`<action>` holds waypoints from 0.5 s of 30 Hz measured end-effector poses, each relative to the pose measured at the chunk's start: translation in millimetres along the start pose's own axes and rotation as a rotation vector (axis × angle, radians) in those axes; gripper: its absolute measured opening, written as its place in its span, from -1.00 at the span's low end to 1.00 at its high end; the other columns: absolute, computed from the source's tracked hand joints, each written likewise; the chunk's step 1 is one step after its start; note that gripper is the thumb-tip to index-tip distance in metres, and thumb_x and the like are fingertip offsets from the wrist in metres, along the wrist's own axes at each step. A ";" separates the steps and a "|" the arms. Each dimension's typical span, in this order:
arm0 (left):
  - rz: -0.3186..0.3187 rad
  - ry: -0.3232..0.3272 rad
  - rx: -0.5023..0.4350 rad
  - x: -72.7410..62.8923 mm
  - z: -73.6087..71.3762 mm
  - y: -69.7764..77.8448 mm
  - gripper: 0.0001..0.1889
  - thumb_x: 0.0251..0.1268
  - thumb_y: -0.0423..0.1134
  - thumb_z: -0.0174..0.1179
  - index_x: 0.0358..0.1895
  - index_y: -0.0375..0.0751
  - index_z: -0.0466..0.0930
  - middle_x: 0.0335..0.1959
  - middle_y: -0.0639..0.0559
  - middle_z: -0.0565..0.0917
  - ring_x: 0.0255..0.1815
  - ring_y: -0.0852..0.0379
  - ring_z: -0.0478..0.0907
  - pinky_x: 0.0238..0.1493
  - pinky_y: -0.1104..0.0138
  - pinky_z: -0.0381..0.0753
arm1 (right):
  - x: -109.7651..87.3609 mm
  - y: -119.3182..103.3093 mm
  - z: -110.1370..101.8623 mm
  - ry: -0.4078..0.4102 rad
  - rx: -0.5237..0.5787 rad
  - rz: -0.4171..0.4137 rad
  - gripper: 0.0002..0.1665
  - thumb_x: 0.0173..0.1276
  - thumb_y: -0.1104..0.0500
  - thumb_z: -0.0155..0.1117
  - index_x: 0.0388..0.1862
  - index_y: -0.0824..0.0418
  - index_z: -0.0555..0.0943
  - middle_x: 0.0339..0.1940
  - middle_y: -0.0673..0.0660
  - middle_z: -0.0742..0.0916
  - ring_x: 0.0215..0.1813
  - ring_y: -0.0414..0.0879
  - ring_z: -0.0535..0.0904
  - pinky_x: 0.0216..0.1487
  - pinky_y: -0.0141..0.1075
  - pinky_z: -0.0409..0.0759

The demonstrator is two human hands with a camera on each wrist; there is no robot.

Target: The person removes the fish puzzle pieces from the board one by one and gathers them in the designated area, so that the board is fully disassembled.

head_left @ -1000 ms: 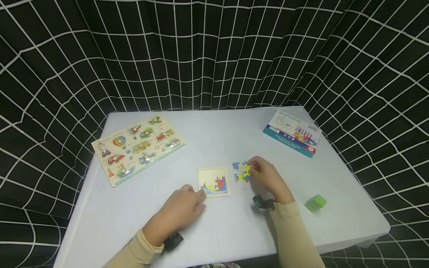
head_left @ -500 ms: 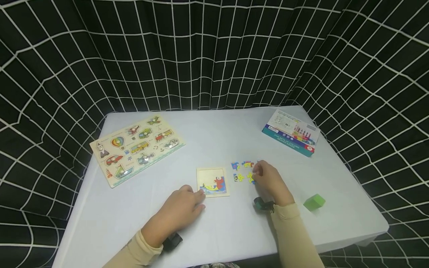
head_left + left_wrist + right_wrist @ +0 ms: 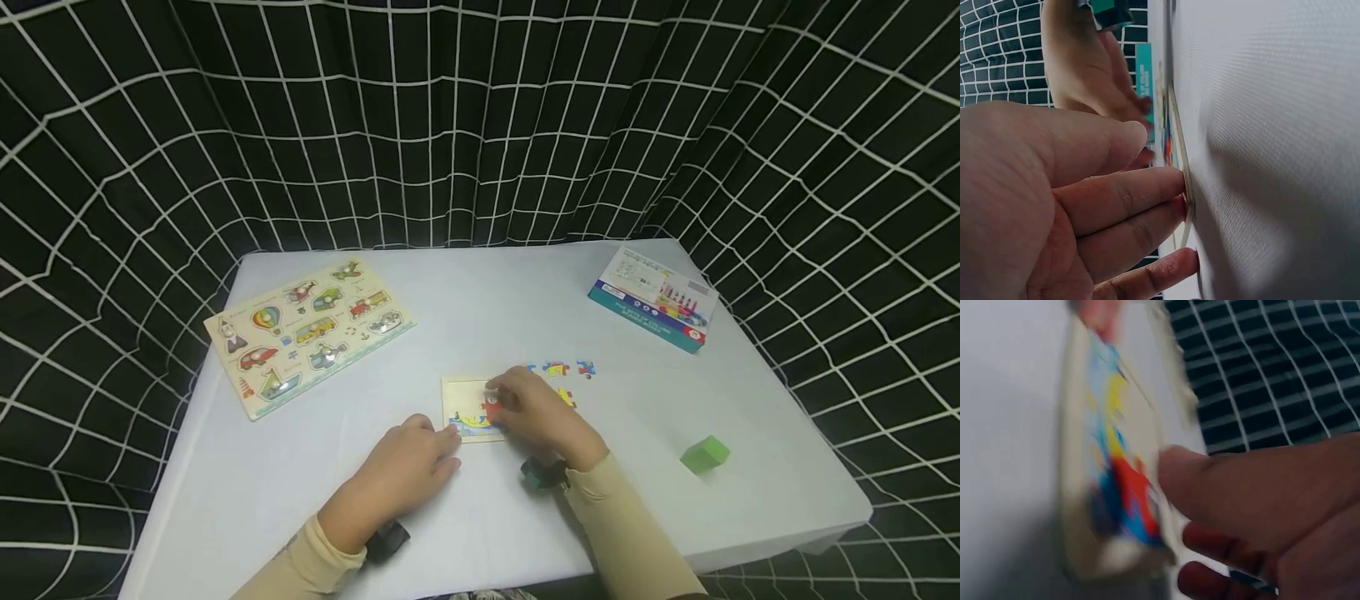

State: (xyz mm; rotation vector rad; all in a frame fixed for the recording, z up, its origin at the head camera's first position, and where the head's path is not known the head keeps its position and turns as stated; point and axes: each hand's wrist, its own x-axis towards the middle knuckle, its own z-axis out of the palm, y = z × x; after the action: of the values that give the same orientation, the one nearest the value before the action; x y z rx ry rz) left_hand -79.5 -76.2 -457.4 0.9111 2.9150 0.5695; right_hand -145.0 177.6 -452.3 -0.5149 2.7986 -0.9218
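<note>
Small wooden jigsaw tray, handling notes

So the wooden tray (image 3: pixel 461 392) sits flat on the white cloth (image 3: pixel 480 517), with the red piece (image 3: pixel 492 410) and some blue-and-yellow bits already in its lower part. Using the tray as the clock centre in the head view, the left hand (image 3: pixel 412 468) comes in from 8 o'clock, fingers fairly straight, tips just resting against the corner at about 7, thumb off to the side. The right hand (image 3: pixel 536 412) is over the 3 o'clock edge, thumb and fingers somewhat apart; can't tell if there's a piece between them, the right wrist view is blurry. Loose pieces (image 3: pixel 557 368) lie around 2 to 3.

My guess: tray's light and stiff, likely to skid on cloth, so steady it by the rim. Pieces look thin, and the knobs could chip; I'd pinch opposite edges of the body.
</note>
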 end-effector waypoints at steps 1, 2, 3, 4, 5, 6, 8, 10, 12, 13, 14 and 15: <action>0.004 -0.001 0.003 0.7 0.9 -0.2 -0.57 0.51 -0.06 0.39 0.31 -0.17 0.77 0.21 0.01 0.84 0.02 0.00 0.66 -0.07 0.10 0.69 | 0.3 -2.6 3.7 -0.017 -0.004 -0.020 -0.63 0.40 0.34 0.51 0.18 0.25 0.75 0.02 0.10 0.73 0.01 -0.03 0.57 0.20 -0.06 0.64; 0.005 -0.004 0.006 1.4 1.3 -0.1 -0.57 0.51 -0.05 0.38 0.31 -0.17 0.77 0.21 0.02 0.84 0.02 0.00 0.66 -0.06 0.10 0.69 | 0.6 -4.2 6.7 -0.025 -0.011 -0.027 -0.64 0.39 0.34 0.52 0.15 0.25 0.77 0.01 0.08 0.73 0.00 -0.05 0.56 0.21 -0.07 0.64; 0.009 -0.004 0.010 2.2 1.8 0.0 -0.57 0.51 -0.05 0.38 0.31 -0.16 0.77 0.21 0.02 0.84 0.02 0.01 0.66 -0.07 0.10 0.68 | 0.8 -5.2 9.0 -0.026 -0.020 -0.022 -0.66 0.38 0.35 0.53 0.13 0.25 0.77 -0.02 0.07 0.73 -0.02 -0.05 0.55 0.18 -0.08 0.64; 0.010 -0.004 0.012 2.7 2.1 0.2 -0.56 0.51 -0.05 0.38 0.32 -0.16 0.77 0.20 0.02 0.84 0.01 0.01 0.66 -0.07 0.11 0.68 | 0.7 -6.1 10.1 -0.022 -0.031 -0.009 -0.67 0.38 0.35 0.52 0.10 0.25 0.78 -0.03 0.06 0.72 -0.04 -0.06 0.55 0.17 -0.09 0.64; 0.010 -0.005 0.015 3.2 2.5 0.3 -0.56 0.52 -0.04 0.38 0.32 -0.16 0.77 0.20 0.03 0.84 0.01 0.01 0.65 -0.07 0.11 0.68 | 0.6 -6.4 10.6 -0.018 -0.037 0.005 -0.68 0.38 0.34 0.53 0.10 0.25 0.78 -0.04 0.05 0.72 -0.03 -0.07 0.54 0.18 -0.10 0.64; 0.007 -0.006 0.017 3.4 2.3 0.6 -0.56 0.52 -0.04 0.38 0.32 -0.16 0.77 0.20 0.03 0.84 0.01 0.02 0.65 -0.08 0.12 0.67 | 0.8 -6.6 10.6 -0.016 -0.037 0.014 -0.69 0.39 0.34 0.53 0.10 0.25 0.78 -0.04 0.05 0.71 -0.04 -0.06 0.54 0.18 -0.10 0.63; -0.001 -0.008 0.018 3.3 1.3 1.2 -0.56 0.51 -0.04 0.38 0.32 -0.16 0.77 0.20 0.03 0.84 0.00 0.02 0.65 -0.08 0.13 0.67 | 1.8 -6.5 10.3 -0.021 -0.036 0.029 -0.70 0.40 0.33 0.52 0.09 0.23 0.77 -0.04 0.05 0.70 -0.03 -0.05 0.55 0.19 -0.09 0.63; -0.010 -0.007 0.017 2.5 0.4 1.6 -0.56 0.51 -0.04 0.38 0.32 -0.16 0.77 0.20 0.03 0.84 -0.01 0.02 0.65 -0.08 0.13 0.67 | 3.2 -6.4 10.3 -0.032 -0.030 0.028 -0.72 0.42 0.32 0.50 0.08 0.23 0.76 -0.03 0.06 0.69 0.00 -0.03 0.55 0.22 -0.07 0.62; -0.020 -0.010 0.012 1.8 -0.1 1.9 -0.56 0.51 -0.04 0.38 0.32 -0.16 0.77 0.20 0.02 0.84 -0.01 0.02 0.64 -0.08 0.13 0.67 | 4.8 -6.2 10.7 -0.043 -0.019 0.027 -0.75 0.42 0.31 0.50 0.05 0.21 0.74 0.01 0.07 0.69 0.05 -0.01 0.56 0.29 -0.05 0.62; -0.024 -0.011 0.011 1.5 -0.3 2.0 -0.56 0.51 -0.04 0.39 0.32 -0.16 0.77 0.20 0.02 0.84 0.00 0.02 0.64 -0.07 0.13 0.67 | 5.5 -5.9 11.4 -0.047 -0.015 0.034 -0.76 0.41 0.31 0.51 0.02 0.19 0.72 0.02 0.07 0.68 0.06 -0.01 0.55 0.30 -0.05 0.61; -0.027 -0.013 0.010 1.3 -0.4 2.1 -0.56 0.52 -0.04 0.38 0.33 -0.15 0.77 0.20 0.02 0.84 0.00 0.02 0.64 -0.07 0.13 0.67 | 6.0 -5.9 12.0 -0.050 -0.008 0.039 -0.76 0.41 0.31 0.52 0.00 0.17 0.70 0.00 0.07 0.67 0.05 0.00 0.55 0.29 -0.05 0.61; -0.029 -0.016 0.008 1.1 -0.3 2.2 -0.56 0.52 -0.04 0.38 0.33 -0.15 0.76 0.20 0.02 0.84 0.00 0.02 0.64 -0.06 0.13 0.67 | 6.1 -5.7 12.4 -0.053 -0.001 0.041 -0.76 0.40 0.32 0.52 -0.02 0.16 0.68 -0.01 0.07 0.66 0.05 0.00 0.54 0.27 -0.06 0.61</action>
State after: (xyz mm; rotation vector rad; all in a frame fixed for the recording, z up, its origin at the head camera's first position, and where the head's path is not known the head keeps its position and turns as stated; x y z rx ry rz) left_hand -79.2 -74.0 -456.3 0.8679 2.9141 0.5462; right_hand -146.1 164.3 -459.0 -0.4726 2.7519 -0.8851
